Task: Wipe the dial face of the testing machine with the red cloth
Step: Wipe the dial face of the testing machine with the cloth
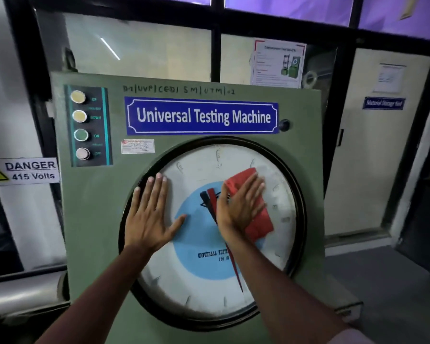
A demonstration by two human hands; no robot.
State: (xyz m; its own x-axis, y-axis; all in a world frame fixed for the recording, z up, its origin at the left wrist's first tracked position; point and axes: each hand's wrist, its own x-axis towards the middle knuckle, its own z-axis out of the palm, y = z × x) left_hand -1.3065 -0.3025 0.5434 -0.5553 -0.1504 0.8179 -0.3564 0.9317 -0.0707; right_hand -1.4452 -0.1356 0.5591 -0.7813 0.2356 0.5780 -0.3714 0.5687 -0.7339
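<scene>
Glass partitions in black frames stand behind a green cabinet (92, 219), and a pale door with a small blue sign (383, 103) shows off to the right. On the left wall a yellow and white notice (22, 172) reads "DANGER 415 Volts". A printed sheet (278, 62) is stuck to the glass above the cabinet. On the cabinet front, a blue plate (202, 115) reads "Universal Testing Machine", and a dark strip of four round buttons (81, 125) runs down its upper left corner.

Set into the cabinet is the dial face (199, 289), white with a pale blue centre and a black rim. The left hand (149, 217) lies flat on the left part of the dial, fingers straight and spread a little, thumb out to the side, holding nothing. The right hand (241, 207) presses the red cloth (259, 223) flat against the upper right part of the dial, fingers extended and close together over it rather than curled round it. Red cloth shows above the fingertips and below the palm. Dark and red pointers (210, 197) sit between the two hands
</scene>
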